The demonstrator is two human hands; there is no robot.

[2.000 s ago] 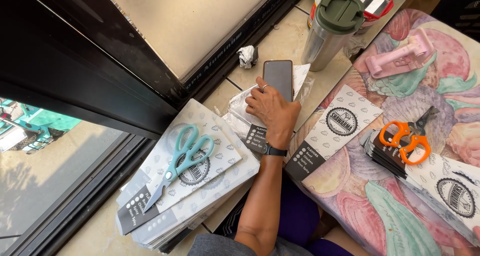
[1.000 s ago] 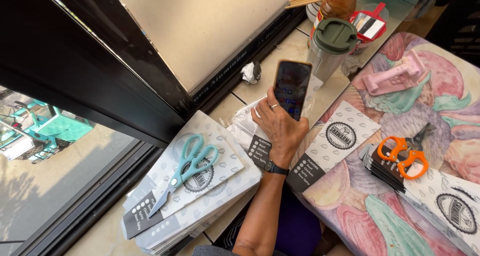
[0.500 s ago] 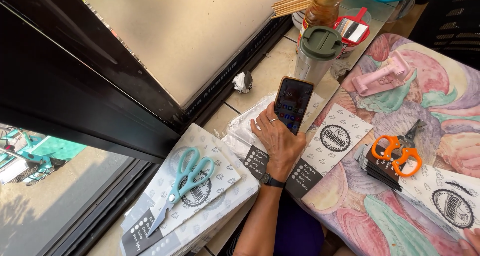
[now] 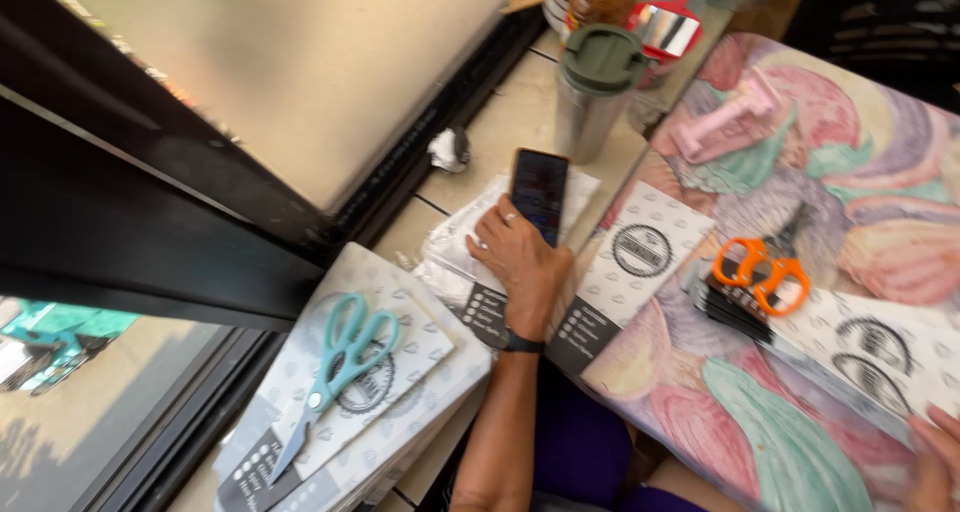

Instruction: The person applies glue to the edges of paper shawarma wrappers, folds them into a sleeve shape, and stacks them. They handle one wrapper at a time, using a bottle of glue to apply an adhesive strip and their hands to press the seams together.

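Note:
My left hand (image 4: 520, 262) grips a black smartphone (image 4: 540, 192) by its lower end, screen up and dark, just above crumpled clear plastic bags (image 4: 455, 252) on the tiled sill. There is a ring on one finger and a black band on the wrist. Only the fingertips of my right hand (image 4: 935, 457) show at the bottom right corner. They lie by a white printed pouch (image 4: 880, 347) on the colourful tablecloth (image 4: 760, 422), and their grip is cut off by the frame edge.
Teal scissors (image 4: 340, 367) lie on a stack of white printed pouches (image 4: 400, 412) by the dark window frame (image 4: 150, 242). Orange scissors (image 4: 762, 272) rest on black cards. A steel tumbler with a green lid (image 4: 597, 92), a pink tool (image 4: 725, 122) and another pouch (image 4: 630, 267) sit nearby.
My left hand picked the phone up off the sill, raised it toward the camera, and now holds it lower, near the plastic bags. My right hand has entered at the bottom right.

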